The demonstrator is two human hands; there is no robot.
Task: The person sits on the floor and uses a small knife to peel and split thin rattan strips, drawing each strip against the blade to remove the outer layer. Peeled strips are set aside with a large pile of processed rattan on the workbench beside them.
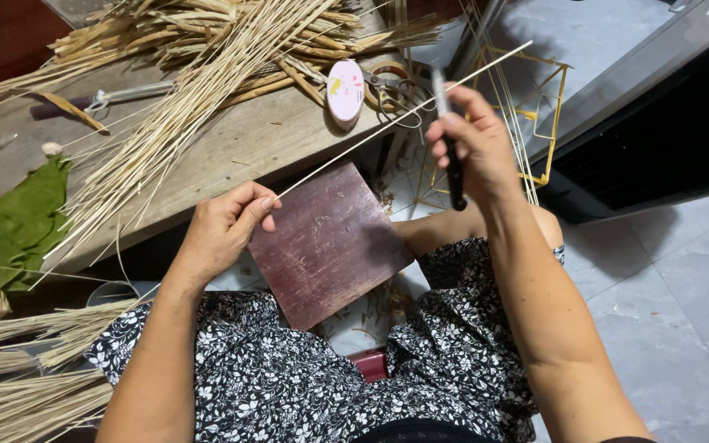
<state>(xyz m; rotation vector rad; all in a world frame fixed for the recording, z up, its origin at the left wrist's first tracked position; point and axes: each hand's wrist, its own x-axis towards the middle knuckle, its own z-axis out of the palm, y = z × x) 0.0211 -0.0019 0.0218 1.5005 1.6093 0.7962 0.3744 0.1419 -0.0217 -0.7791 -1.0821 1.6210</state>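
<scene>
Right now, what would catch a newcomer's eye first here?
The left hand pinches one thin pale bamboo stick while the right hand grips a dark-handled knife against it. Below lies a square reddish-brown board on the lap; a heap of pale sticks covers the wooden table.

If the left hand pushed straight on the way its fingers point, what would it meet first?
The left hand points right along the thin stick. It would probably meet the dark wooden board first, right beside its fingertips, though depth is unclear.
</scene>
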